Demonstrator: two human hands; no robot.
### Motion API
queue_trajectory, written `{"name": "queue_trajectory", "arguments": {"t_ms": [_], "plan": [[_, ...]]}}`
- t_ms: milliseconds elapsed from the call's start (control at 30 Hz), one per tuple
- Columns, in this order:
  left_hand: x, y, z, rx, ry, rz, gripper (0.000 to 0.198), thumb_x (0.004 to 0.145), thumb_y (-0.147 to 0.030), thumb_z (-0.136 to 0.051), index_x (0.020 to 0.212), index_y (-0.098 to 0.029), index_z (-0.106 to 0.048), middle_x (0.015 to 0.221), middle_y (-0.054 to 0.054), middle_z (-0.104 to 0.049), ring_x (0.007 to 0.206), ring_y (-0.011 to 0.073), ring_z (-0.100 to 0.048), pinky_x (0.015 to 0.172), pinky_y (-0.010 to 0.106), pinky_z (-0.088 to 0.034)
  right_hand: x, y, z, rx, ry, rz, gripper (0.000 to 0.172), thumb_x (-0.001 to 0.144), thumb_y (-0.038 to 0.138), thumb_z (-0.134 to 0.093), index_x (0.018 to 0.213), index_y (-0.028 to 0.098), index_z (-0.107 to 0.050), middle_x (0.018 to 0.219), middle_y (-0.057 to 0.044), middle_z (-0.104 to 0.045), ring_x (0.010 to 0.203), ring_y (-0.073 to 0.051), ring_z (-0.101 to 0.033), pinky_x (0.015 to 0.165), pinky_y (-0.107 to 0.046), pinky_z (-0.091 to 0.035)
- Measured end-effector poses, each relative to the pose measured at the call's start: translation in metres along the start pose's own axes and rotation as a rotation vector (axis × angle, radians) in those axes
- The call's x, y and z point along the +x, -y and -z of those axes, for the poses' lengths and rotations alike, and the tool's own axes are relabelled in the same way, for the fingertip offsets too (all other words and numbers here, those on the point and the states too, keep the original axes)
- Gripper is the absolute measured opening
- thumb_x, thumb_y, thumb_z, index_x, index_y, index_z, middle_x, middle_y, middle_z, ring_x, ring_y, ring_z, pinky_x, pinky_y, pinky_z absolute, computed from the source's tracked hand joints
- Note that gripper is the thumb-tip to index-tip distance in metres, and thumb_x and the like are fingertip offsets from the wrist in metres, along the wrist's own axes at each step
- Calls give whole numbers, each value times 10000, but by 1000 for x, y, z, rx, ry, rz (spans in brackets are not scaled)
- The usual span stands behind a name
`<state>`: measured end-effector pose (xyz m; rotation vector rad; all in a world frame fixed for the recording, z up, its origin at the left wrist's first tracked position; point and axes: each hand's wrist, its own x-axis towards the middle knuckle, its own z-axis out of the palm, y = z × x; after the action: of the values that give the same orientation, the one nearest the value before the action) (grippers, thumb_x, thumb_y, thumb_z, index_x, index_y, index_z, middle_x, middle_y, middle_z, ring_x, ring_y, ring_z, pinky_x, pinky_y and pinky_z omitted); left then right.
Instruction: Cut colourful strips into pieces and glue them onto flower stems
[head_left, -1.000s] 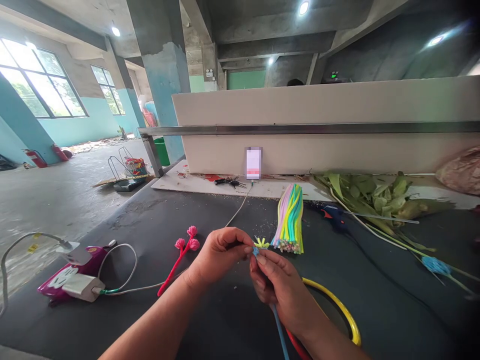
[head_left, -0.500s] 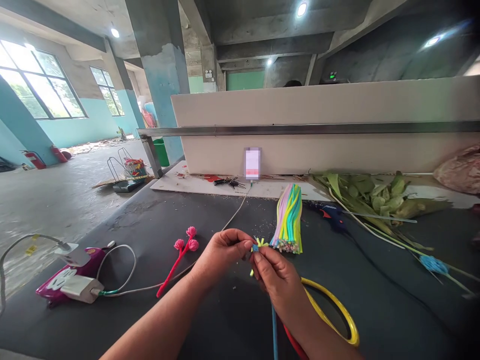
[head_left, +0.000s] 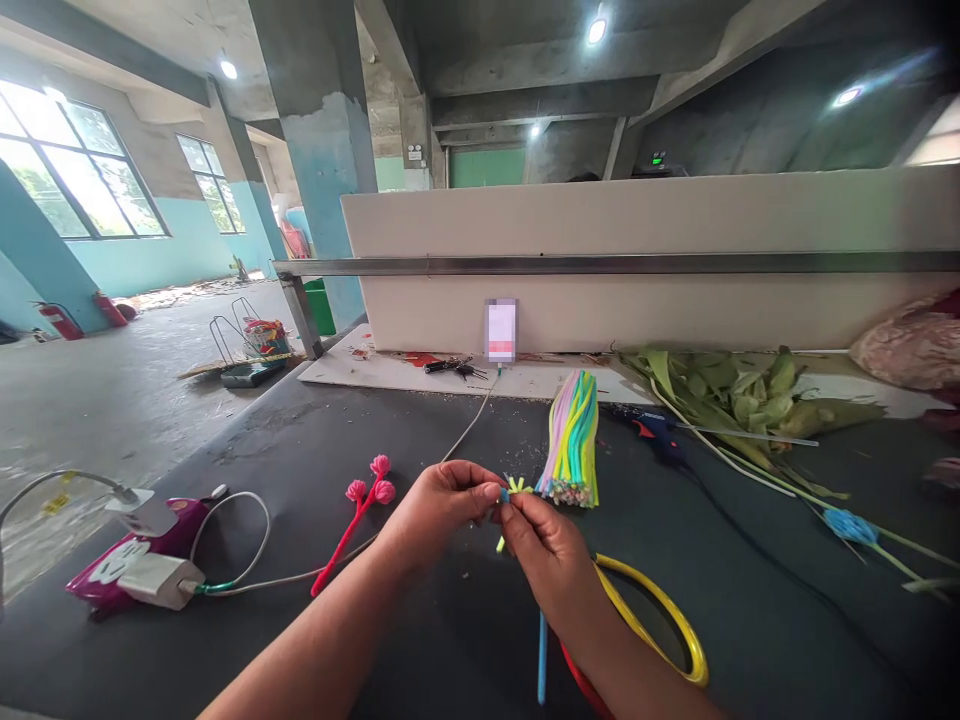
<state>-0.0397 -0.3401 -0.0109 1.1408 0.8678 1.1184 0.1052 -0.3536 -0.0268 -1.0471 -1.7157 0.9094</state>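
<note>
My left hand (head_left: pixel 450 515) is closed, its thumb and forefinger pinching a small blue pipe cleaner (head_left: pixel 505 495). Against it, my right hand (head_left: pixel 551 555) is closed too, fingertips on the same piece. Short yellow-green pipe cleaner ends (head_left: pixel 517 485) fan out at the fingertips, and another sticks out below. How the pieces join is hidden by my fingers. A straight blue stem (head_left: pixel 541 660) shows under my right hand; I cannot tell whether it connects. Beyond the hands lies a bundle of coloured pipe cleaners (head_left: pixel 574 440). To the left rests a red stem with three pink balls (head_left: pixel 352 530).
A yellow loop (head_left: pixel 697 650) and a red strand (head_left: pixel 581 685) lie by my right forearm. Right of the bundle are a glue gun (head_left: pixel 660 435) and leafy stems (head_left: pixel 750 395). Chargers (head_left: pixel 161 580) with cables sit left. A phone (head_left: pixel 501 330) leans on the back panel.
The view has shifted slightly. My hands stay together at the blue piece, with the right fingers turned a little and covering more of it.
</note>
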Motion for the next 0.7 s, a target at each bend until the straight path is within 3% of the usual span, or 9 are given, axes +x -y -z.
{"name": "queue_trajectory", "arguments": {"t_ms": [333, 567, 700], "plan": [[2, 0, -1, 238, -94, -26, 139, 665, -253, -661, 647, -125, -612, 550, -11, -551, 526, 79, -465, 541, 219, -363, 1, -6, -4, -20, 13, -127, 271, 832, 349, -467, 632, 182, -543, 518, 49, -359, 498, -105, -337, 455, -221, -276], [2, -1, 7, 7, 39, 43, 296, 705, -341, -677, 895, -114, -658, 627, 15, -584, 589, 92, -512, 631, 250, -401, 0, -1, -1, 524, 177, -350, 316, 862, 463, -462, 752, 177, -538, 559, 61, -400, 446, -60, -276, 406, -191, -192], [2, 0, 9, 69, 90, -6, 255, 701, -319, -690, 852, -116, -660, 621, 8, -580, 595, 96, -517, 642, 253, -407, -2, 4, 1, 654, 216, -359, 303, 877, 439, -451, 758, 171, -526, 551, 66, -413, 419, -44, -245, 406, -191, -172]]}}
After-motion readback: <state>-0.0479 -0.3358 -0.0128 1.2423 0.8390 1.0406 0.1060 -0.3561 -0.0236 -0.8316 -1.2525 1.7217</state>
